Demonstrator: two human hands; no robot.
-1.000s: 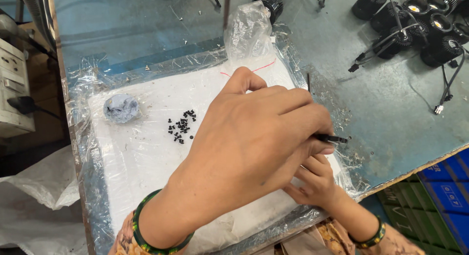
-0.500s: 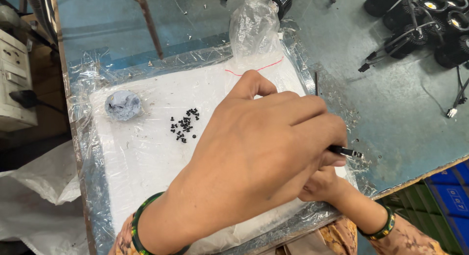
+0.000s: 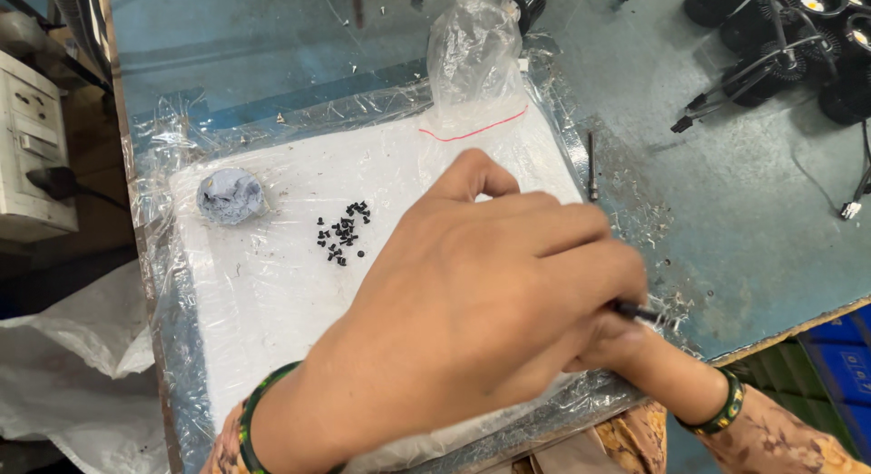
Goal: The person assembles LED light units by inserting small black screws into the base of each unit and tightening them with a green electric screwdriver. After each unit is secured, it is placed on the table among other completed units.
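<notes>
My left hand (image 3: pixel 472 302) reaches across a white foam pad (image 3: pixel 272 293) wrapped in clear plastic, its fingers closed near a thin black tool (image 3: pixel 640 314). My right hand (image 3: pixel 621 347) lies mostly hidden beneath it and seems to grip that tool; only its wrist with a green bangle shows. Which hand holds the tool is unclear. A cluster of several small black screws (image 3: pixel 343 234) lies on the pad to the left of my hands. A lump of grey-blue putty (image 3: pixel 229 195) sits at the pad's far left.
A crumpled clear plastic bag (image 3: pixel 472 61) stands at the pad's far edge beside a red thread. A thin metal rod (image 3: pixel 592 166) lies on the blue-grey table (image 3: pixel 726 211). Black lamp housings (image 3: pixel 798 39) with cables are far right; a beige box (image 3: pixel 32 147) stands left.
My two hands have stayed together over the pad's right side. The black tool's tip has shifted slightly right and down. The view has shifted a little.
</notes>
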